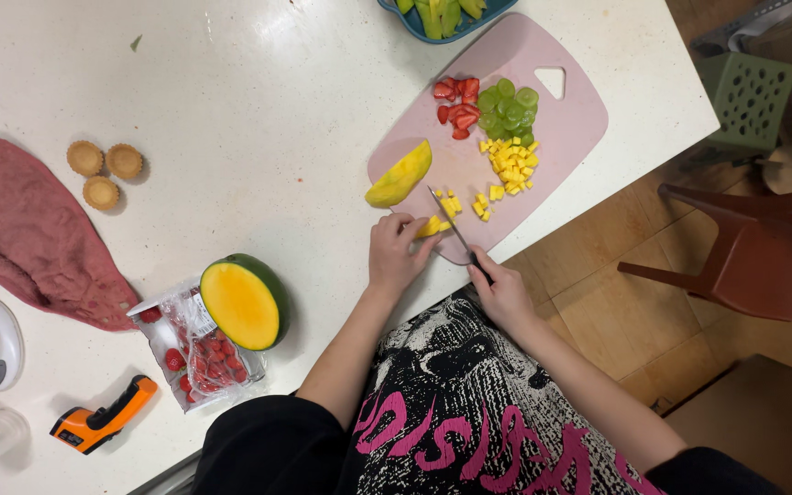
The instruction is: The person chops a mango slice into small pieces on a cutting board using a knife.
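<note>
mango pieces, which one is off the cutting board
The mango half lying cut face up beside the strawberry bag; the wedge and cubes lie on the board.

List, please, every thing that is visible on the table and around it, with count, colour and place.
cutting board: 1, pink, table's far right
knife: 1, dark, on board
mango strip: 1, yellow, under left fingers
mango cubes: many, yellow, on board
strawberry pieces: several, red, on board
grape halves: several, green, on board
mango piece: 1, yellow-green, board's left edge
half mango: 1, table
tart shells: 3, tan
cloth: 1, red, left
chair: 1, brown, floor
left hand: holds strip
right hand: grips knife
</note>
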